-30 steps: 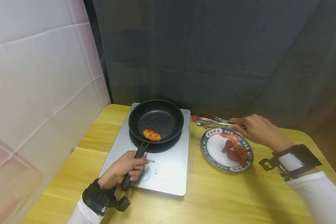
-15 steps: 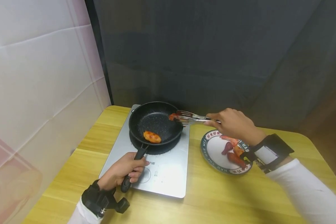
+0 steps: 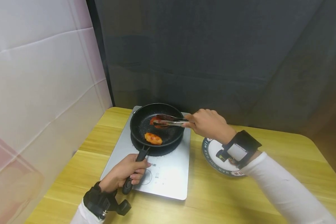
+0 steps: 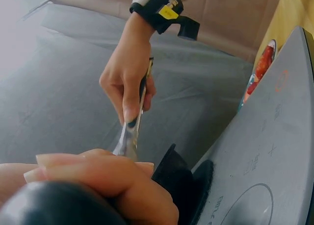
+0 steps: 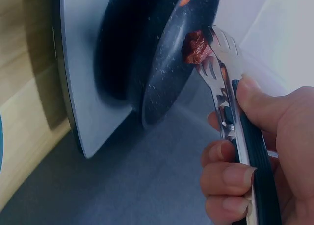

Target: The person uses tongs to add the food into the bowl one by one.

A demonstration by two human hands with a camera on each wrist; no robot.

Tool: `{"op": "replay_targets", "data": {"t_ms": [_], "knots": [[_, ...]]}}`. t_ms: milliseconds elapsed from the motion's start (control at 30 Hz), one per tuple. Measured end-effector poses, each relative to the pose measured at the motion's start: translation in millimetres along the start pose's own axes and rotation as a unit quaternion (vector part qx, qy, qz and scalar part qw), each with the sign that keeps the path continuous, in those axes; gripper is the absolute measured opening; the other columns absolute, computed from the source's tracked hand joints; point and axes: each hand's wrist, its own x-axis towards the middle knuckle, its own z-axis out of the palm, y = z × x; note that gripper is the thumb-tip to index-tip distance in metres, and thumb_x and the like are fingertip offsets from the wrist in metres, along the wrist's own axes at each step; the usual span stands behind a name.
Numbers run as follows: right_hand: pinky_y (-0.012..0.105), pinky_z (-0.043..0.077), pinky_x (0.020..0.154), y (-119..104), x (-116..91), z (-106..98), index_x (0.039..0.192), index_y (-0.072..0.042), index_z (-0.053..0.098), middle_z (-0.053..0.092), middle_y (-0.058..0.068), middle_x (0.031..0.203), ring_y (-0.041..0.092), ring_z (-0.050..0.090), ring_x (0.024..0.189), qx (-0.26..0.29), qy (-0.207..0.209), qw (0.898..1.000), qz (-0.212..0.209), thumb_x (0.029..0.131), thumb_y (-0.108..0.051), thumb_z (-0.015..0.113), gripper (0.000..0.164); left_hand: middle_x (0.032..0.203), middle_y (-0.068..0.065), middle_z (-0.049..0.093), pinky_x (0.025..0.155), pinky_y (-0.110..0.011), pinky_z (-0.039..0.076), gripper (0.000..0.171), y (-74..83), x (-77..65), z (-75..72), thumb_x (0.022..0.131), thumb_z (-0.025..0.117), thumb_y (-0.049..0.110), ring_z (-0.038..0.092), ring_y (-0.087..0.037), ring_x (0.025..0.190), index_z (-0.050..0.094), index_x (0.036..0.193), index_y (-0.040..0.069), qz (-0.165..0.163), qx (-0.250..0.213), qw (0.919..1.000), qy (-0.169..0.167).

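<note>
In the head view my left hand (image 3: 128,171) grips the black handle of a frying pan (image 3: 140,119). An orange-brown chicken wing (image 3: 153,138) lies in the pan near the handle side. My right hand (image 3: 208,124) holds metal tongs (image 3: 172,122) that reach over the pan's right rim. Between the tong tips is a dark red piece of meat (image 5: 196,47), seen closely in the right wrist view; its exact kind is unclear. From these views I cannot tell whether the meat touches the pan floor.
Under the pan is a silver induction cooker (image 3: 170,183) on a yellow wooden table (image 3: 207,202). To its right stands a patterned plate (image 3: 212,161), partly covered by my right forearm; red food (image 4: 262,68) on it shows in the left wrist view. A dark curtain (image 3: 212,62) hangs behind.
My right hand has moved left from above the plate, carrying the meat in the tongs over the pan. My left hand has kept its grip on the handle.
</note>
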Motion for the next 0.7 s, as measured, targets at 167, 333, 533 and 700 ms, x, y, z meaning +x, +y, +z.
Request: {"op": "replay_targets", "data": {"t_ms": [167, 333, 533, 700], "knots": [[0.026, 0.029, 0.035, -9, 12, 8, 0.111, -0.014, 0.071, 0.045, -0.005, 0.054, 0.013, 0.044, 0.045, 0.005, -0.005, 1.000, 0.008, 0.094, -0.039, 0.060, 0.032, 0.055, 0.005, 0.033, 0.034, -0.017, 0.028, 0.024, 0.1, -0.5, 0.8, 0.092, 0.054, 0.002, 0.030, -0.004, 0.040, 0.037, 0.076, 0.008, -0.005, -0.004, 0.9999, 0.007], [0.027, 0.032, 0.035, -16, 24, 14, 0.115, -0.015, 0.070, 0.050, -0.003, 0.057, 0.015, 0.048, 0.046, 0.009, -0.016, 1.000, 0.025, 0.095, -0.041, 0.058, 0.035, 0.056, 0.005, 0.033, 0.035, -0.017, 0.028, 0.022, 0.4, 0.9, 0.0, 0.091, 0.055, 0.004, 0.030, -0.004, 0.041, 0.038, 0.078, 0.007, -0.002, 0.003, 1.0000, 0.007], [0.027, 0.032, 0.036, -19, 33, 26, 0.115, -0.016, 0.070, 0.056, 0.000, 0.064, 0.017, 0.048, 0.049, 0.014, -0.023, 0.998, 0.054, 0.095, -0.040, 0.057, 0.034, 0.057, 0.005, 0.033, 0.036, -0.017, 0.028, 0.022, 2.3, 3.3, -0.6, 0.091, 0.055, 0.004, 0.030, -0.004, 0.040, 0.038, 0.078, 0.008, 0.001, -0.001, 1.0000, 0.000], [0.028, 0.036, 0.037, -26, 42, 40, 0.092, -0.015, 0.072, 0.050, 0.000, 0.062, 0.018, 0.049, 0.053, 0.006, -0.014, 0.998, 0.056, 0.096, -0.040, 0.055, 0.030, 0.057, 0.005, 0.033, 0.035, -0.017, 0.028, 0.021, 3.1, 3.4, -0.9, 0.091, 0.055, 0.004, 0.030, -0.003, 0.040, 0.037, 0.080, 0.007, 0.003, 0.008, 1.0000, 0.003]]}}
